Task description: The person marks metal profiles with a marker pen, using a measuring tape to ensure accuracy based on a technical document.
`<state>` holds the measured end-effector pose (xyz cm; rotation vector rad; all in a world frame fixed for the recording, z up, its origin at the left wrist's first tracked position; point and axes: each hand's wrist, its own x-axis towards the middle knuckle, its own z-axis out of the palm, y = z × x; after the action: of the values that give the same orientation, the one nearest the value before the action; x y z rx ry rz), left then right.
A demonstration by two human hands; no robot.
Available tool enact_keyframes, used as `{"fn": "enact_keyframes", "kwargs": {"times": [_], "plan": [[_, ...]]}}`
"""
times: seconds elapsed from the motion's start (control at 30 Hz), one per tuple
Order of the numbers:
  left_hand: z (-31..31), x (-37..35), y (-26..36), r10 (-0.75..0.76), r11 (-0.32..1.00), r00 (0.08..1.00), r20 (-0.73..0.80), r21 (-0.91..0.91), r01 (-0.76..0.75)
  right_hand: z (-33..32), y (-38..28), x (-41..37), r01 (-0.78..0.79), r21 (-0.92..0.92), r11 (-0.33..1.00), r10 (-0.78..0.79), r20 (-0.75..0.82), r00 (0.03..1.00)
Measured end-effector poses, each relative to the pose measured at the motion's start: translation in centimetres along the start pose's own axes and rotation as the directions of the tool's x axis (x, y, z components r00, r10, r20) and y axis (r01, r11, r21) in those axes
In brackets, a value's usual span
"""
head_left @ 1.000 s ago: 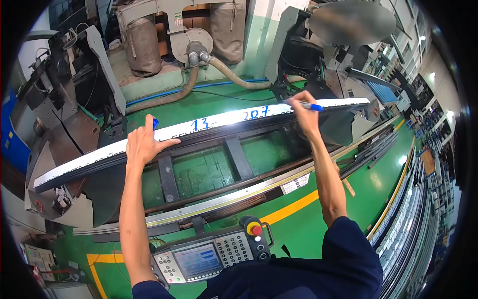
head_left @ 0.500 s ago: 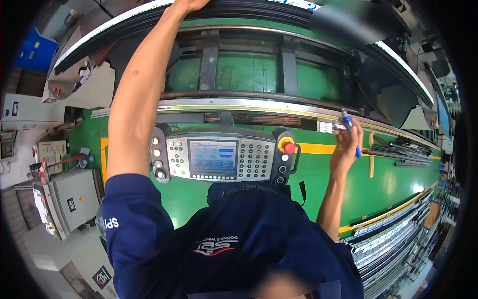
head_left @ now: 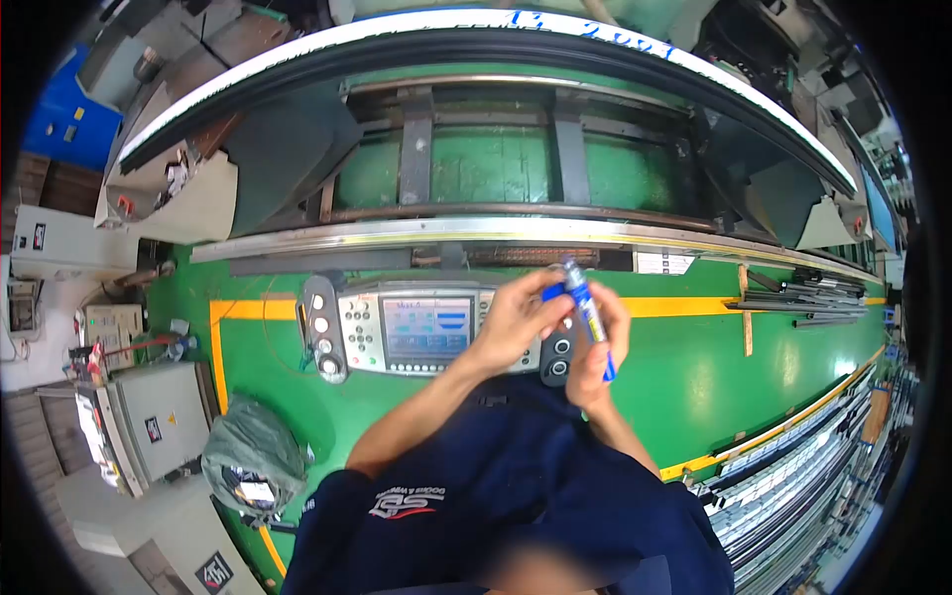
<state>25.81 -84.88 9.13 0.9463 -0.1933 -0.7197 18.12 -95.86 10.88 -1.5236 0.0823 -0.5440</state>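
Left hand (head_left: 518,322) and right hand (head_left: 615,329) meet at a slender blue marker (head_left: 589,311).

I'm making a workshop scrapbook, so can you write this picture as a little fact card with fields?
Left hand: pinching a small blue piece, probably the marker's cap
Right hand: holding a blue marker pen
Top of picture: long white-and-black profile with blue handwriting
Partly behind the hands: control panel with a lit screen
Floor: green, with yellow stripes
Lying at right: dark bars
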Motion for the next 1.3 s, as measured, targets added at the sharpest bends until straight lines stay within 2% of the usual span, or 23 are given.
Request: {"fn": "enact_keyframes", "kwargs": {"times": [0.07,0.13,0.23,0.27,0.37,0.43,0.5,0.53,0.57,0.63,0.7,0.73,0.8,0.9,0.97,1.0,1.03,1.1,1.13,1.2,1.23,1.27,1.3], "plan": [[-0.6,-1.4,-1.0,-0.029,0.999,0.999,-0.035,-0.038,0.028,-0.4,1.8,-1.6,0.036,0.149,0.988,-0.035,-0.010,0.999],[-1.0,-2.5,-0.9,-0.059,0.998,0.998,-0.012,0.017,0.059,-0.4,1.9,-2.1,0.141,0.112,0.984,-0.137,-0.044,0.990],[-0.3,-3.4,-0.2,-0.129,0.987,0.992,0.007,-0.098,0.129,-1.6,1.2,-2.9,0.179,0.136,0.975,-0.179,-0.007,0.984],[-0.7,-3.5,-0.4,-0.121,0.992,0.990,0.069,-0.014,0.123,-1.9,0.6,-2.9,0.198,0.125,0.972,-0.197,-0.018,0.980],[-1.3,-3.6,-0.2,-0.143,0.945,0.976,0.165,0.317,0.085,-4.6,-1.8,-3.3,0.001,0.101,0.995,-0.015,0.138,0.990],[-0.9,-3.1,0.8,-0.039,0.704,0.947,0.320,0.681,-0.201,-6.2,-2.5,-4.4,-0.247,0.124,0.961,0.226,0.159,0.961],[0.4,-2.9,1.9,-0.147,0.581,0.900,0.410,0.773,-0.256,-7.5,-4.4,-5.1,-0.486,0.185,0.854,0.440,0.243,0.865],[1.3,-2.9,2.1,-0.180,0.567,0.880,0.440,0.777,-0.273,-7.4,-4.6,-6.1,-0.515,0.353,0.782,0.468,0.214,0.857],[2.1,-2.9,2.2,-0.211,0.553,0.857,0.469,0.780,-0.291,-7.6,-4.1,-7.4,-0.500,0.387,0.775,0.463,0.190,0.866],[3.2,-3.0,1.9,-0.309,0.601,0.814,0.492,0.764,-0.234,-7.9,-4.2,-9.2,-0.382,0.261,0.886,0.343,0.185,0.921],[4.2,-3.3,1.4,-0.384,0.632,0.749,0.540,0.745,-0.213,-8.0,-4.4,-10.6,-0.302,0.414,0.859,0.260,0.155,0.953],[4.7,-3.4,1.2,-0.431,0.634,0.724,0.538,0.752,-0.180,-8.7,-4.6,-11.1,-0.244,0.359,0.901,0.191,0.178,0.965],[6.8,-3.7,1.0,-0.550,0.682,0.656,0.517,0.732,-0.005,-10.2,-4.8,-11.6,-0.105,0.283,0.953,0.040,0.226,0.973],[9.5,-3.4,-0.5,-0.737,0.617,0.481,0.474,0.763,0.192,-15.2,-6.8,-10.2,0.339,-0.055,0.939,-0.281,0.449,0.849],[10.9,-2.3,-3.0,-0.833,0.544,0.333,0.442,0.766,0.343,-18.6,-8.0,-9.9,0.320,-0.137,0.938,-0.218,0.487,0.846],[11.7,-2.4,-5.4,-0.771,0.636,0.368,0.520,0.654,0.409,-20.5,-8.5,-9.9,0.311,-0.179,0.933,-0.184,0.508,0.842],[13.7,-2.0,-6.5,-0.753,0.653,0.435,0.493,0.640,0.405,-22.7,-7.2,-10.7,0.142,-0.217,0.966,-0.042,0.408,0.912],[15.8,-1.4,-12.6,-0.511,0.658,0.786,0.348,0.746,0.097,-27.3,-3.2,-11.9,-0.342,0.001,0.940,0.338,0.139,0.931],[17.4,-1.2,-13.6,-0.398,0.630,0.849,0.346,0.777,-0.021,-29.6,0.0,-13.3,-0.390,0.027,0.920,0.391,-0.038,0.920],[20.6,-0.1,-15.2,-0.147,0.513,0.921,0.362,0.824,-0.242,-34.4,7.9,-18.4,-0.450,0.097,0.887,0.451,-0.388,0.804],[21.4,0.5,-16.2,-0.128,0.661,0.930,0.343,0.729,-0.178,-37.2,12.3,-23.9,-0.573,-0.170,0.802,0.402,-0.557,0.727],[21.4,1.1,-17.4,-0.117,0.783,0.936,0.331,0.610,-0.118,-39.6,17.0,-30.7,-0.717,-0.419,0.557,0.323,-0.686,0.652],[21.3,2.0,-18.1,-0.119,0.879,0.937,0.328,0.474,-0.054,-40.9,21.2,-37.7,-0.860,-0.349,0.372,0.395,-0.779,0.487]]}}
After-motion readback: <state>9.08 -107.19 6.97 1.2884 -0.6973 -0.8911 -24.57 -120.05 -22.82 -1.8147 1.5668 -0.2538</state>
